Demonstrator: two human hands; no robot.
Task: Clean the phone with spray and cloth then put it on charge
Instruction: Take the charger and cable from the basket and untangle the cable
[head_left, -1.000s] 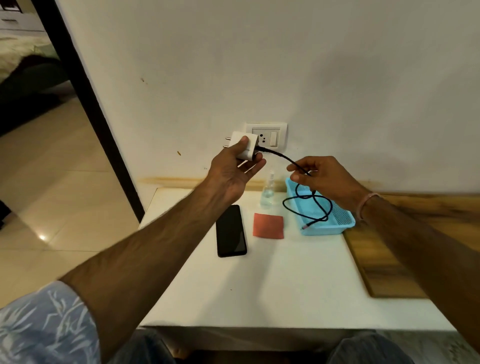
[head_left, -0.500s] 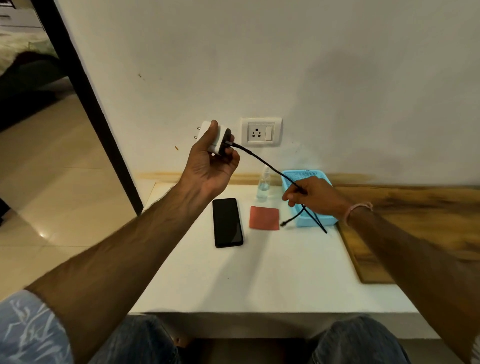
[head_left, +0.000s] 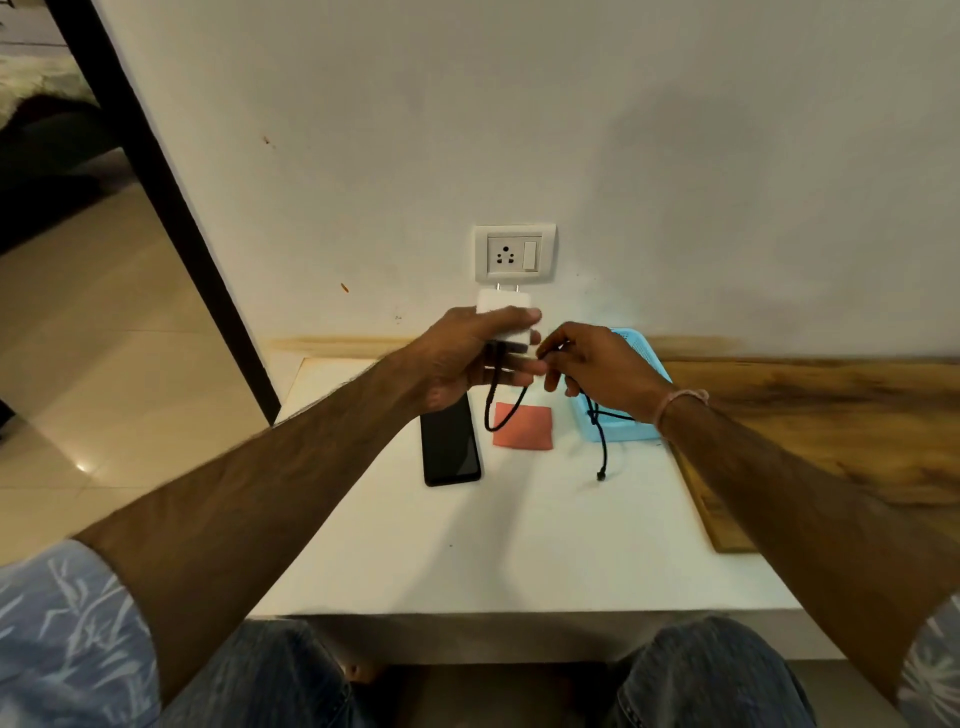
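Note:
My left hand (head_left: 457, 358) grips a white charger plug (head_left: 503, 306) just below the wall socket (head_left: 514, 253), its two pins pointing up at the wall. My right hand (head_left: 597, 369) pinches the black cable (head_left: 498, 410) close to the plug; the cable loops down over the table and its free end (head_left: 601, 475) rests on the white surface. A black phone (head_left: 451, 447) lies screen up on the table under my left hand, with a red cloth (head_left: 523, 426) beside it on the right. The spray bottle is hidden behind my hands.
A light blue plastic basket (head_left: 623, 431) stands behind my right hand on the white table (head_left: 493, 545). A wooden board (head_left: 831, 441) lies along the table's right side. A dark door frame (head_left: 156, 208) and tiled floor are to the left.
My left hand swung the plug from the left of the socket to right below it, pins turned upward. My right hand rose along the cable and came up close to the plug.

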